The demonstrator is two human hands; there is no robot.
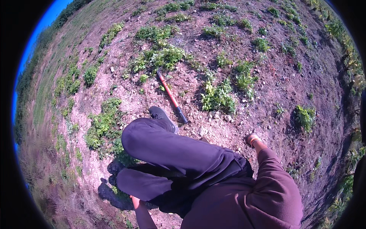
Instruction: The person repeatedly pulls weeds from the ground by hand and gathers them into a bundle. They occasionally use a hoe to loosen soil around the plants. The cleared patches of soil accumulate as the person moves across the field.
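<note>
My right hand (252, 139), in a dark glove with a light orange cuff, reaches down to the stony soil at the right of my body; its fingers are too unclear to read. The left forearm runs down behind my knee, which hides the left hand. On the ground beyond my grey shoe (161, 116) lies a tool with a red-orange handle (168, 91) and a black grip. Its narrow dark head touches leafy green plants (168, 55). Neither visible arm reaches the tool. My bent legs in dark trousers (177, 151) cross the middle of the view.
Low green plants stand in scattered clumps, one (218, 96) right of the tool and another (104, 123) left of my knee. Small stones and dry stalks cover the sloping soil. Taller leafy growth (347, 51) lines the right edge, and dark trees (25, 77) border the far left.
</note>
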